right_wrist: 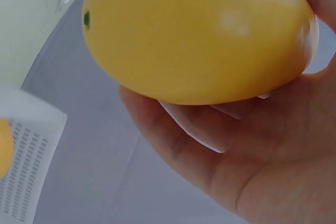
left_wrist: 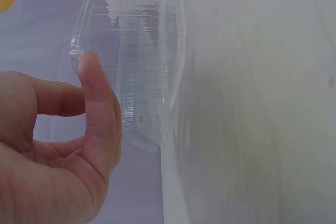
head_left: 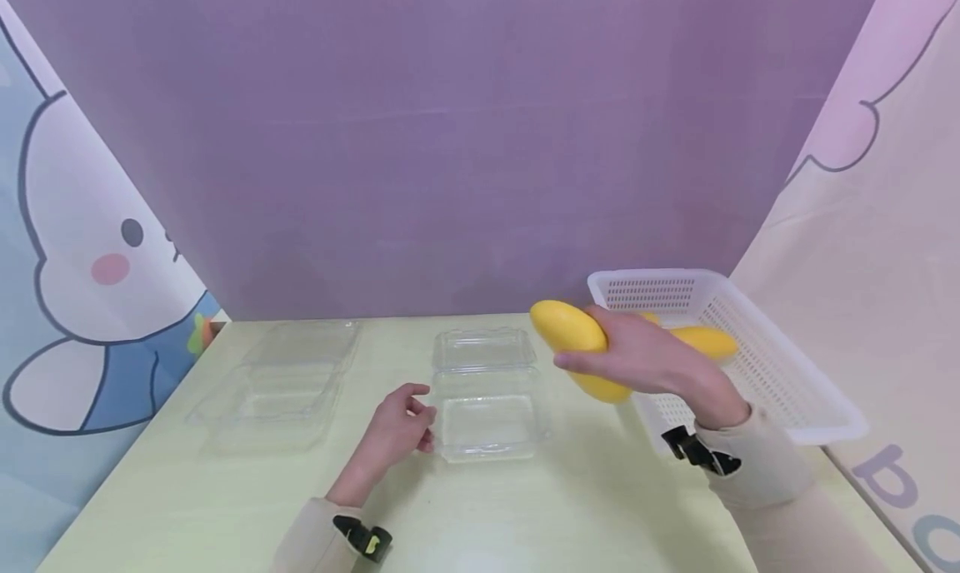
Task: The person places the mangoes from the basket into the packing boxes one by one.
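My right hand [head_left: 645, 352] grips a smooth yellow mango [right_wrist: 199, 35] with a small green stem spot, thumb on one side and fingers curled round the other. The mango is held up between the white basket and a clear plastic clamshell box [head_left: 491, 423]. That box stands with its lid raised on the far side, and nothing lies in it. Beside its left edge, my left hand [head_left: 397, 427] has loosely bent fingers and holds nothing. In the left wrist view a fingertip [left_wrist: 92, 66] overlaps the rim of the box.
At right is a white slotted basket [head_left: 787, 381] with more yellow mangoes [head_left: 705, 341] in it. More clear clamshell packaging [head_left: 288, 390], also opened out, lies at the left of the table [head_left: 487, 523]. A purple panel [head_left: 480, 156] rises along the table's back edge.
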Action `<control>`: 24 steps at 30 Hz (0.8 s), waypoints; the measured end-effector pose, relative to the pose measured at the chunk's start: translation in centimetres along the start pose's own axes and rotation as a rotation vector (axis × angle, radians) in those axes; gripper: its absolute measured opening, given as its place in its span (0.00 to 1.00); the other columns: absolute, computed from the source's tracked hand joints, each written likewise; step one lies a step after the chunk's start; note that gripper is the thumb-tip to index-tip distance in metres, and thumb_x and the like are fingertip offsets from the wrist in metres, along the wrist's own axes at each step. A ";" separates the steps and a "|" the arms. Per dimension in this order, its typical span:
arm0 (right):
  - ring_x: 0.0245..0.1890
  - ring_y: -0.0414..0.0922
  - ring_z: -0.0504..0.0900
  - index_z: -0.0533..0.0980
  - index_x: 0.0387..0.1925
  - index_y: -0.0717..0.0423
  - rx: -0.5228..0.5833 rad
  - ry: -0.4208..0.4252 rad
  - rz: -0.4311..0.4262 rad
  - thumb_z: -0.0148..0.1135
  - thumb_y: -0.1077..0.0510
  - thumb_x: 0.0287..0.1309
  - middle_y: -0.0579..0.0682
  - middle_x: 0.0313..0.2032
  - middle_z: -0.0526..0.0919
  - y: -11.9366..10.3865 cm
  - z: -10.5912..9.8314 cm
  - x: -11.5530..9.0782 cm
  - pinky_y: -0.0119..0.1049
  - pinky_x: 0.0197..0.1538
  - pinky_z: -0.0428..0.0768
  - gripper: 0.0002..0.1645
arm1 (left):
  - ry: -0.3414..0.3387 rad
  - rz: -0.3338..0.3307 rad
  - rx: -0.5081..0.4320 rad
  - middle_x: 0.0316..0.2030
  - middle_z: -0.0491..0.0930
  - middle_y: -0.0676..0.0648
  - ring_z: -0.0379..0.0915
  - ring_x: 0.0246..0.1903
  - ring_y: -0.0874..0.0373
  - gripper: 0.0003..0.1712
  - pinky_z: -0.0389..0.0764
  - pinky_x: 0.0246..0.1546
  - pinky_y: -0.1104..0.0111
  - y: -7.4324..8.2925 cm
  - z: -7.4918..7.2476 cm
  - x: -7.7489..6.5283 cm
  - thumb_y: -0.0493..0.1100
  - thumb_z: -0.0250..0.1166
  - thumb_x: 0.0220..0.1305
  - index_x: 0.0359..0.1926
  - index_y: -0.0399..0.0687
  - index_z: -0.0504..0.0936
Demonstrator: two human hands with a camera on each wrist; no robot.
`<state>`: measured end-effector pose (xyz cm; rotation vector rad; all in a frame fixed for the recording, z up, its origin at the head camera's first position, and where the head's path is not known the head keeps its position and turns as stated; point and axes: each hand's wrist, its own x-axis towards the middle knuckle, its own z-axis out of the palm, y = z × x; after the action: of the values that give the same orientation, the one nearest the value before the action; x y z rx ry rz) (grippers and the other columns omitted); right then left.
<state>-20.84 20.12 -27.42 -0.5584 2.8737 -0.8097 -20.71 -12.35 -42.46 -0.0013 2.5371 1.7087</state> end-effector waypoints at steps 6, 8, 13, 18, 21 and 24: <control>0.27 0.45 0.78 0.72 0.49 0.48 0.014 -0.010 -0.009 0.64 0.30 0.59 0.47 0.28 0.79 -0.8 1.0 0.7 0.41 0.34 0.76 0.31 | -0.009 0.019 0.008 0.36 0.76 0.40 0.78 0.21 0.57 0.26 0.85 0.25 0.63 -0.1 0.1 0.0 0.31 0.59 0.69 0.66 0.27 0.68; 0.28 0.44 0.79 0.72 0.52 0.47 0.019 -0.011 -0.018 0.64 0.30 0.59 0.46 0.30 0.79 -1.1 1.3 0.9 0.42 0.35 0.76 0.32 | -0.011 0.026 0.015 0.36 0.76 0.40 0.78 0.20 0.57 0.26 0.85 0.25 0.63 -0.2 0.2 0.0 0.31 0.59 0.69 0.65 0.27 0.68; 0.30 0.44 0.80 0.73 0.53 0.47 0.017 -0.010 -0.031 0.65 0.30 0.58 0.45 0.33 0.80 -1.7 2.2 1.5 0.41 0.36 0.77 0.33 | -0.013 0.030 0.021 0.36 0.76 0.40 0.78 0.20 0.57 0.25 0.85 0.25 0.63 -0.2 0.3 -0.1 0.32 0.59 0.70 0.65 0.27 0.68; 0.28 0.44 0.80 0.73 0.54 0.49 0.046 -0.033 -0.021 0.65 0.30 0.58 0.46 0.31 0.80 -2.2 3.3 2.0 0.41 0.33 0.78 0.34 | -0.017 0.029 0.024 0.36 0.76 0.40 0.78 0.20 0.58 0.26 0.84 0.24 0.63 0.0 0.3 -0.1 0.32 0.59 0.69 0.65 0.26 0.68; 0.27 0.44 0.79 0.73 0.52 0.50 0.060 -0.046 -0.011 0.66 0.30 0.57 0.47 0.29 0.80 -2.3 4.1 2.3 0.41 0.31 0.78 0.34 | -0.018 0.026 0.021 0.36 0.76 0.40 0.78 0.19 0.57 0.26 0.84 0.24 0.63 0.1 0.3 -0.2 0.31 0.59 0.69 0.65 0.26 0.68; 0.27 0.44 0.79 0.73 0.51 0.50 0.060 -0.054 -0.008 0.65 0.30 0.56 0.46 0.29 0.80 -2.4 4.9 2.6 0.40 0.31 0.78 0.34 | -0.018 0.021 0.022 0.36 0.76 0.40 0.78 0.20 0.57 0.26 0.84 0.24 0.63 0.2 0.4 -0.2 0.32 0.59 0.70 0.66 0.27 0.68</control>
<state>-21.54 14.81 -30.36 -0.5761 2.7902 -0.8650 -20.47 -11.94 -42.38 0.0425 2.5522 1.6805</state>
